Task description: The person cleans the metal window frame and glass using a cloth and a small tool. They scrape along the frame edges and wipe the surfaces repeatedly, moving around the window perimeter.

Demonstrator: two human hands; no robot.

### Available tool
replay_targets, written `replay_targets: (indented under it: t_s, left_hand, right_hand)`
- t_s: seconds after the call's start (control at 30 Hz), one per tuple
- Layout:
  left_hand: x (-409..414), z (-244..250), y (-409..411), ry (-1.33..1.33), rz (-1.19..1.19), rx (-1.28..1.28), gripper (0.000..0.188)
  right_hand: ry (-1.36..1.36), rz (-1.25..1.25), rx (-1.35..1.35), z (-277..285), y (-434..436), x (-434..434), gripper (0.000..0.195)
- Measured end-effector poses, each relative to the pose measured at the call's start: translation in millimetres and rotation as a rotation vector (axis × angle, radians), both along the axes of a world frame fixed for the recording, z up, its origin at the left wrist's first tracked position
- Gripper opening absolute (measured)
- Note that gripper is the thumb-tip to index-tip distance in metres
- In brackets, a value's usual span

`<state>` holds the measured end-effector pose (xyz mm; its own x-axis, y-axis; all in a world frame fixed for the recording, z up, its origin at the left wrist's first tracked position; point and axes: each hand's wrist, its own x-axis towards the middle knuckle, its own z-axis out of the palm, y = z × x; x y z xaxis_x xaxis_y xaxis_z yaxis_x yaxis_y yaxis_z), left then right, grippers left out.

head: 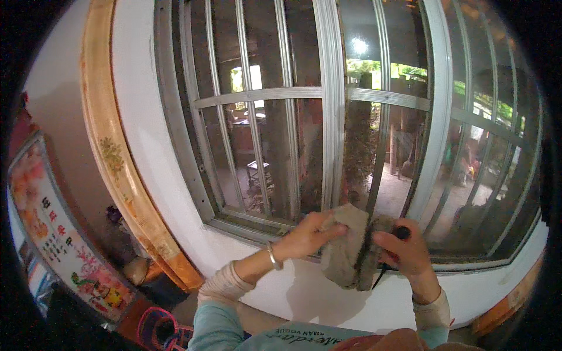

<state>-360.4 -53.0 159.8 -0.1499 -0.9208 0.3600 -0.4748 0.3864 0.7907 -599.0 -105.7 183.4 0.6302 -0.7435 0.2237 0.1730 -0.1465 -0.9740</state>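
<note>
In front of the lower window frame, my left hand grips a grey-beige cloth, its thumb pressed on the upper part. Folds of the cloth hang down over the white sill. My right hand is closed around a slim black tool; its rounded end sticks out above the fingers, and a thin dark tip shows below. What kind of tool it is cannot be told. More of the cloth lies beside the right fingers. Behind both hands stands a sliding window with metal frame and bars.
A white wall and sill surround the window. Gold patterned curtains hang at the left and low at the right. Further left is a flowered panel bearing writing. A pink-rimmed basket stands at lower left.
</note>
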Motion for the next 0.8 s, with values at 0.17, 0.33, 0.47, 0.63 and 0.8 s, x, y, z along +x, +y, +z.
replay_targets:
  t_s: [0.17, 0.33, 0.47, 0.63, 0.8]
  left_hand:
    - [48, 48, 6, -0.094, 0.127, -0.088, 0.046]
    - [116, 100, 18, -0.244, 0.482, -0.104, 0.054]
    - [146, 126, 22, -0.116, 0.641, 0.097, 0.052]
    - [139, 159, 3, 0.466, 0.37, -0.332, 0.036]
    - [97, 226, -28, 0.868, 0.062, -0.499, 0.021]
  right_hand:
    - [0.042, -0.486, -0.784, -48, -7, -75, 0.015]
    - [0.033, -0.687, -1.074, -70, -2, -122, 0.026]
    - [-0.125, -0.778, -0.963, -86, 8, -126, 0.026]
    - [-0.111, -0.686, -1.074, -81, 3, -129, 0.024]
    - [-0.417, -0.394, -0.571, -72, -3, -116, 0.03]
